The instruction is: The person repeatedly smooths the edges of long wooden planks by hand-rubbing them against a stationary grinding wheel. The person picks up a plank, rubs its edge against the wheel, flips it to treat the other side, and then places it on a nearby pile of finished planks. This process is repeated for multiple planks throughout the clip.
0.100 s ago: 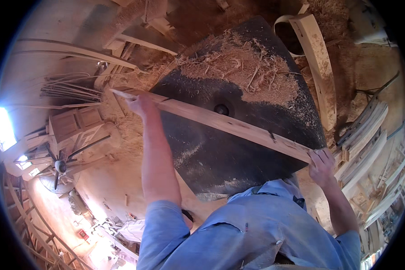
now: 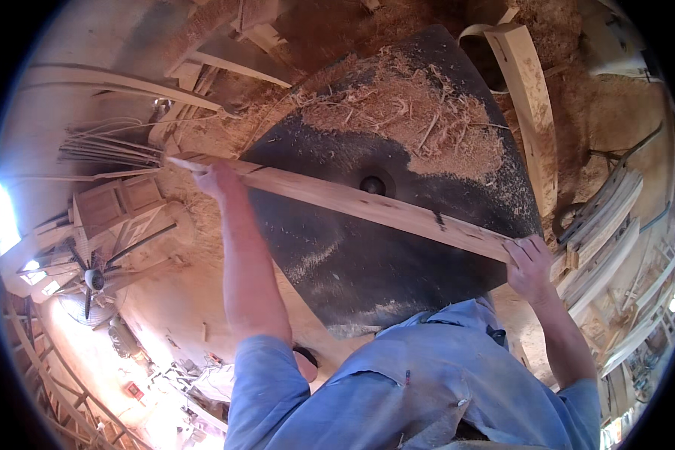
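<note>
A long pale wooden board (image 2: 337, 196) lies slantwise over a dark flat machine table (image 2: 300, 262). My left hand (image 2: 219, 180) grips the board close to its far left end. Around the nearer right end my right hand (image 2: 529, 266) is closed, fingers over the upper edge. Just beyond the board's long edge a round dark spindle (image 2: 373, 184) rises from the table; I cannot tell whether the two touch. Dark marks cross the board near each hand.
Wood shavings (image 2: 405, 112) heap on the table's far half. A thick wooden beam (image 2: 529, 112) stands beyond its right edge. Stacked curved timbers (image 2: 604, 214) lie at the right. A fan (image 2: 92, 281) and a wooden cabinet (image 2: 116, 214) are at the left.
The board has shifted slightly left, its left end more so, with both hands still on it. My left arm has swung a little to the left.
</note>
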Tool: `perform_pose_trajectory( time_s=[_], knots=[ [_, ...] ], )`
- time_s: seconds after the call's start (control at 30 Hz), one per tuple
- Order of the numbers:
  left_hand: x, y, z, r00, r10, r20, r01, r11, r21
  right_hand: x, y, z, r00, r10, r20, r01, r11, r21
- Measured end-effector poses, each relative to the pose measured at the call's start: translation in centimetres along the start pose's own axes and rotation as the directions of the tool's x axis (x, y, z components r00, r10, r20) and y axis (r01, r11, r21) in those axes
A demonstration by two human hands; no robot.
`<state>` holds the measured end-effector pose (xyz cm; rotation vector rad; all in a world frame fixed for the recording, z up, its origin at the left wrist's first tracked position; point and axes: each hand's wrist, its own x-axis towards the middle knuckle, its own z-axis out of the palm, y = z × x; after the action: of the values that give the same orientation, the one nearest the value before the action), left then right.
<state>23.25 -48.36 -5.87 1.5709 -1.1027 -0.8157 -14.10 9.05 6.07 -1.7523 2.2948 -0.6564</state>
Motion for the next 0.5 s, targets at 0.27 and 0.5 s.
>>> perform_pose_trajectory(
  time_s=[0.27, 0.5],
  knots=[
    [10.5, -4.2, -11.7, 0.983, -0.059, -0.176, 0.067, 0.997, 0.04, 11.5, -3.1, 4.2, 0.983, -0.183, 0.028, 0.18, 0.979, 0.091],
    [13.1, -11.3, -30.6, 0.957, -0.027, -0.29, 0.114, 0.95, 0.289, 19.0, -7.3, 8.0, 0.904, -0.395, 0.161, 0.373, 0.916, 0.149]
  ],
)
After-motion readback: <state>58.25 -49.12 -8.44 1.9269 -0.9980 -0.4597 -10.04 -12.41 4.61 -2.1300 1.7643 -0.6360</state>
